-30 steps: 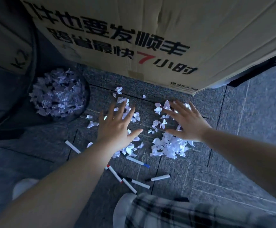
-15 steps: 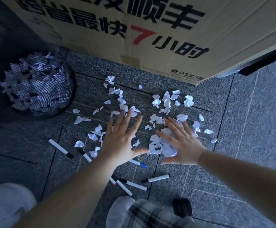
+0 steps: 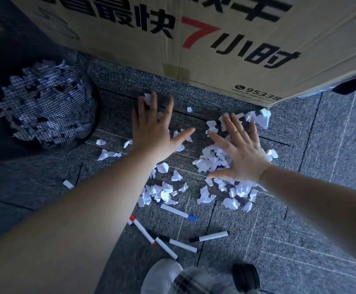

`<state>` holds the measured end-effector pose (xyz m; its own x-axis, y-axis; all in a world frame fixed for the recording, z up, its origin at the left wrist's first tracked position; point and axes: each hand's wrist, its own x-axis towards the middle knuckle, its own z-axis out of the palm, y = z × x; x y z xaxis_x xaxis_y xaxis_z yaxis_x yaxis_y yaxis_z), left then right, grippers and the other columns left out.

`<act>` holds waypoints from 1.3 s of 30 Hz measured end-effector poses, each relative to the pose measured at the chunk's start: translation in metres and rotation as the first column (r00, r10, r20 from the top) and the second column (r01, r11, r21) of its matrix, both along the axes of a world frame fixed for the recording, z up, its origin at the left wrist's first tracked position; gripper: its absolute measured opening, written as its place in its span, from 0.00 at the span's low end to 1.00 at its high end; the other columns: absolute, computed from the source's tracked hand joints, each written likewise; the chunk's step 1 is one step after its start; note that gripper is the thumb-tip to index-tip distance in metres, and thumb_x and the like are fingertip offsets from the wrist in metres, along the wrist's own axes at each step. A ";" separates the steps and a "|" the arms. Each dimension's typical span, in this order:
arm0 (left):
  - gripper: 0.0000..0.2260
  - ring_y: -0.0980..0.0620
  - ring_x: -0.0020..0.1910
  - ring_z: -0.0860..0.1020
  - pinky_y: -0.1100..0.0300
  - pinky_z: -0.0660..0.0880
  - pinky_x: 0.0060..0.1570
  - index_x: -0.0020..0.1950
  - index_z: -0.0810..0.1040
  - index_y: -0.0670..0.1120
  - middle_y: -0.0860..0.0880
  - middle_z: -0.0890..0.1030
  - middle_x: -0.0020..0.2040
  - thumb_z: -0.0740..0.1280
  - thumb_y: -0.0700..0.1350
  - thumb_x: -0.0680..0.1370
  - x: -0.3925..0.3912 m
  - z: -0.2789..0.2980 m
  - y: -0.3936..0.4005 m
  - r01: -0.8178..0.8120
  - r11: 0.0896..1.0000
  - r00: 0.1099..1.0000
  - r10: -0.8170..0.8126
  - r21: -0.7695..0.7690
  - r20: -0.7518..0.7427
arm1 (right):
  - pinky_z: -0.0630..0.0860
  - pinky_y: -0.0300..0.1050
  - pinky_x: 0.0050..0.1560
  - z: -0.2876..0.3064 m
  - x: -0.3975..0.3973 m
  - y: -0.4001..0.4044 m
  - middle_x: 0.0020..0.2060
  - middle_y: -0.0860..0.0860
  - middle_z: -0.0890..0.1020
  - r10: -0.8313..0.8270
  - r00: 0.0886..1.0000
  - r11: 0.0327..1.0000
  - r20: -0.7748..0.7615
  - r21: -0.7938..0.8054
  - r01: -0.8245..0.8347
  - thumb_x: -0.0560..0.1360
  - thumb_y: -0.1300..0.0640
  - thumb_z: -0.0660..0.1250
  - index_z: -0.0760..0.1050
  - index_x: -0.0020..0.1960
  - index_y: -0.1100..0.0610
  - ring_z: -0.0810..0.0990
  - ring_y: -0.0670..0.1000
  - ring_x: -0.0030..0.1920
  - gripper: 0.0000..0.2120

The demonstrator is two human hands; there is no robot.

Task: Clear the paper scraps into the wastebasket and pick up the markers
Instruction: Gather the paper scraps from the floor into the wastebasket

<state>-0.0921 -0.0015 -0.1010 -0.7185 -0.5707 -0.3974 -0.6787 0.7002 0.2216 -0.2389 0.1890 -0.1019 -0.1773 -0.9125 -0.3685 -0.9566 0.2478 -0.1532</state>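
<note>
Both your hands are spread flat and empty: the left hand (image 3: 151, 132) presses on the carpet, the right hand (image 3: 239, 152) on the paper scraps (image 3: 212, 159). Rake the scraps inward into one heap between your palms before you cup and lift. The wastebasket (image 3: 45, 102) waits left of your left hand. The cardboard box (image 3: 194, 39) just past your fingertips traps strays. The markers (image 3: 178, 212) lie behind your wrists; don't sweep them along.

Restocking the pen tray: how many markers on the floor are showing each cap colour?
red-capped markers: 2
black-capped markers: 2
blue-capped marker: 1
Total with caps showing: 5
</note>
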 end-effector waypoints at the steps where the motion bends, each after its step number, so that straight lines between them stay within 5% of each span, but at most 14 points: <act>1: 0.43 0.39 0.75 0.39 0.43 0.39 0.72 0.76 0.41 0.55 0.43 0.38 0.77 0.43 0.76 0.68 0.001 -0.001 0.000 0.008 1.000 1.000 -0.008 0.019 0.009 | 0.44 0.72 0.68 0.000 0.001 -0.003 0.75 0.61 0.46 0.002 1.000 1.000 0.010 0.011 -0.002 0.63 0.20 0.48 0.39 0.75 0.42 0.45 0.64 0.74 0.48; 5: 0.41 0.45 0.76 0.42 0.44 0.39 0.72 0.76 0.43 0.53 0.46 0.39 0.77 0.39 0.75 0.69 0.016 0.002 0.016 0.159 0.983 0.987 -0.155 0.089 -0.049 | 0.40 0.66 0.68 0.000 0.010 -0.006 0.75 0.56 0.46 0.076 0.996 0.997 0.045 0.031 -0.077 0.64 0.20 0.47 0.43 0.75 0.46 0.44 0.61 0.74 0.49; 9: 0.44 0.44 0.76 0.51 0.40 0.49 0.72 0.76 0.49 0.50 0.43 0.50 0.77 0.45 0.76 0.69 0.041 -0.002 0.053 0.392 0.914 0.912 -0.372 0.103 -0.172 | 0.40 0.58 0.73 -0.003 0.018 0.004 0.74 0.56 0.53 0.174 0.981 0.984 0.082 0.019 -0.176 0.65 0.21 0.48 0.48 0.75 0.54 0.48 0.57 0.74 0.51; 13: 0.38 0.43 0.72 0.63 0.41 0.61 0.69 0.72 0.61 0.48 0.42 0.65 0.73 0.57 0.71 0.71 0.054 -0.011 0.074 0.414 0.910 0.894 -0.411 -0.021 -0.179 | 0.56 0.56 0.68 -0.006 0.022 0.012 0.64 0.54 0.74 0.206 0.978 0.978 0.028 -0.048 -0.204 0.66 0.23 0.49 0.64 0.68 0.54 0.67 0.57 0.66 0.44; 18: 0.22 0.45 0.46 0.77 0.53 0.75 0.41 0.57 0.71 0.45 0.44 0.79 0.52 0.64 0.60 0.73 0.053 -0.005 0.075 0.420 0.885 0.862 -0.458 -0.200 -0.217 | 0.77 0.47 0.43 -0.004 0.026 0.012 0.40 0.50 0.81 0.345 0.938 0.911 -0.027 -0.229 -0.342 0.76 0.38 0.56 0.70 0.50 0.53 0.79 0.53 0.40 0.18; 21: 0.14 0.49 0.31 0.74 0.61 0.70 0.24 0.49 0.70 0.44 0.46 0.78 0.39 0.71 0.48 0.71 0.056 0.003 0.073 0.458 0.874 0.854 -0.483 -0.163 -0.194 | 0.74 0.42 0.30 0.000 0.031 0.001 0.31 0.50 0.78 0.334 0.942 0.917 0.022 -0.238 -0.319 0.76 0.58 0.60 0.74 0.42 0.56 0.76 0.51 0.29 0.05; 25: 0.12 0.50 0.20 0.69 0.65 0.61 0.15 0.47 0.74 0.40 0.44 0.76 0.34 0.73 0.37 0.67 0.060 0.009 0.066 0.515 0.857 0.856 -0.514 0.012 -0.054 | 0.70 0.38 0.21 0.012 0.026 -0.013 0.24 0.50 0.73 0.359 0.920 0.933 0.154 -0.071 -0.352 0.69 0.62 0.69 0.74 0.38 0.59 0.72 0.50 0.21 0.04; 28: 0.06 0.52 0.21 0.64 0.61 0.59 0.18 0.54 0.68 0.40 0.44 0.74 0.40 0.60 0.36 0.78 0.065 0.008 0.059 0.527 0.843 0.844 -0.534 0.109 0.052 | 0.69 0.39 0.26 0.026 0.025 -0.019 0.27 0.48 0.71 0.309 0.921 0.930 0.235 0.127 -0.345 0.72 0.64 0.68 0.74 0.45 0.60 0.75 0.51 0.26 0.04; 30: 0.02 0.54 0.22 0.62 0.59 0.57 0.19 0.53 0.66 0.42 0.48 0.68 0.35 0.56 0.39 0.81 0.070 0.012 0.051 0.493 0.863 0.864 -0.501 0.112 0.057 | 0.74 0.41 0.34 0.038 0.025 -0.025 0.34 0.47 0.70 0.247 0.935 0.931 0.254 0.206 -0.301 0.77 0.63 0.62 0.72 0.52 0.60 0.75 0.51 0.33 0.04; 34: 0.10 0.59 0.20 0.50 0.65 0.45 0.17 0.40 0.68 0.43 0.54 0.56 0.26 0.67 0.44 0.76 0.071 0.040 0.026 0.451 0.891 0.892 -0.449 0.044 -0.048 | 0.79 0.44 0.45 0.062 0.023 -0.040 0.39 0.47 0.74 0.147 0.957 0.966 0.249 0.172 -0.194 0.79 0.57 0.57 0.71 0.55 0.58 0.76 0.50 0.39 0.08; 36: 0.13 0.59 0.19 0.48 0.67 0.41 0.18 0.35 0.68 0.43 0.54 0.57 0.25 0.71 0.45 0.72 0.068 0.062 0.010 0.420 0.908 0.903 -0.419 -0.012 -0.099 | 0.77 0.42 0.45 0.073 0.022 -0.050 0.43 0.50 0.78 0.119 0.963 0.976 0.241 0.150 -0.159 0.80 0.56 0.56 0.70 0.56 0.58 0.78 0.51 0.43 0.09; 39: 0.14 0.55 0.17 0.55 0.67 0.47 0.15 0.35 0.70 0.43 0.52 0.64 0.22 0.74 0.45 0.70 0.063 0.093 -0.007 0.401 0.914 0.909 -0.405 -0.060 -0.095 | 0.71 0.42 0.42 0.092 0.023 -0.069 0.48 0.53 0.80 0.110 0.964 0.985 0.242 0.106 -0.139 0.79 0.56 0.57 0.70 0.59 0.58 0.79 0.55 0.48 0.11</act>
